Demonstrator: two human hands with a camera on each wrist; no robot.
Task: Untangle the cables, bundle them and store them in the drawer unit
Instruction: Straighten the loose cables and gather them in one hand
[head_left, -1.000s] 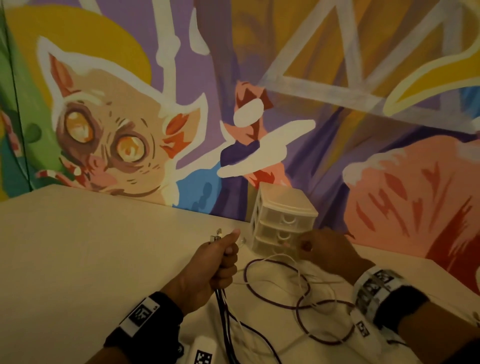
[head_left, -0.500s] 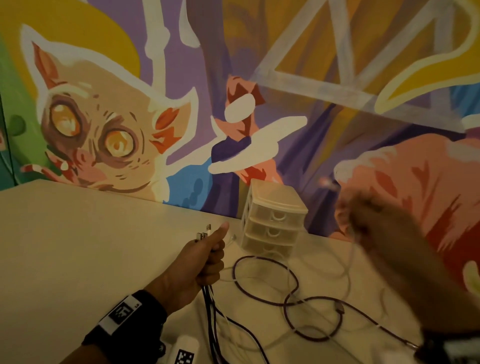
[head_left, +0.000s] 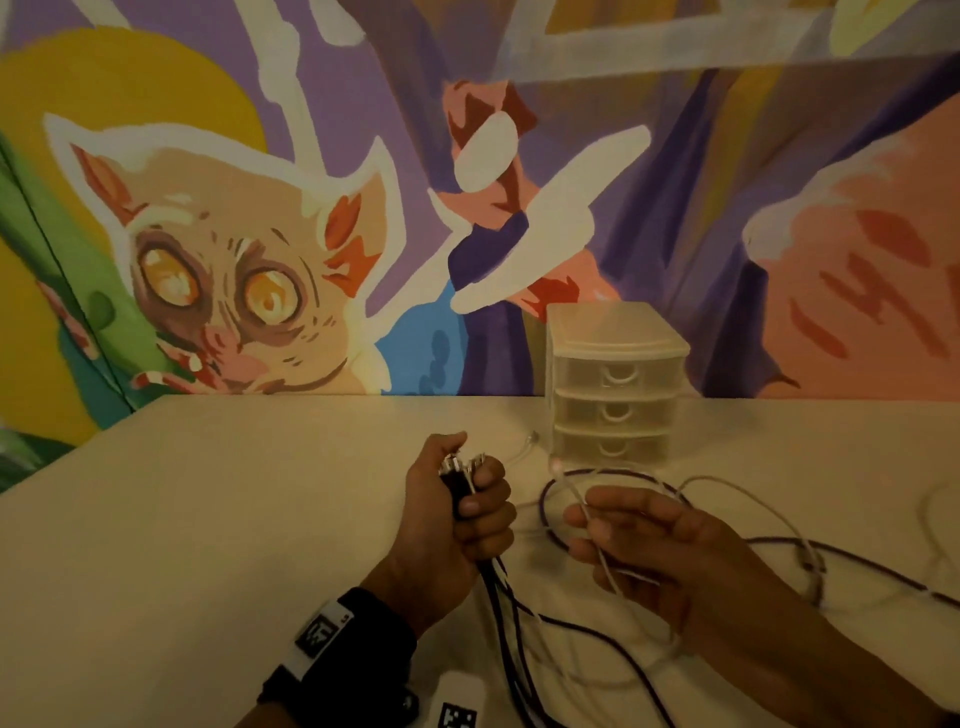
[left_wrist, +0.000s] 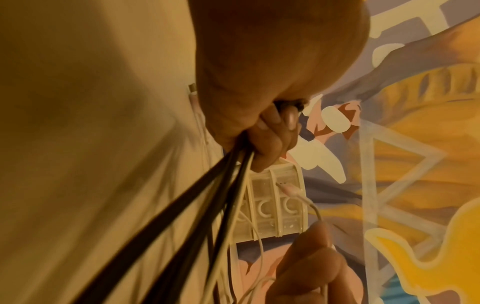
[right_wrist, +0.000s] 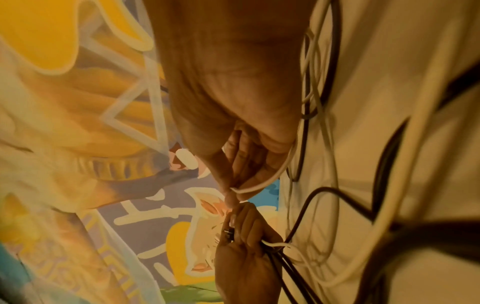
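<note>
Cables lie across the pale cream tabletop (head_left: 208, 519), most of them loose in loops on the right side. The person's left hand (head_left: 457, 514) is closed in a fist round a bunch of dark and white cable ends (head_left: 464, 470), their metal plugs poking up above the thumb while the cords (head_left: 498, 587) trail down out of the bottom of the fist towards the near edge. The left wrist view shows the same grip, fingers curled tight over the dark cords (left_wrist: 182, 216).

Just right of it, the right hand (head_left: 639, 551) pinches a thin white cable (head_left: 597, 540) between thumb and fingertips; its plug end (head_left: 557, 464) sticks up and away towards the far side, and the rest runs down across the palm. In the right wrist view that white cable (right_wrist: 267, 181) loops round the pinching fingers.

A dark purple cable (head_left: 550, 530) makes a wide loop on the table beneath and beyond the right hand, with more white cord (head_left: 769, 514) crossing it further right.

At the far edge, against the painted mural wall (head_left: 260, 260), stands a small translucent white plastic three-drawer unit (head_left: 615, 384), all three drawers closed.
</note>
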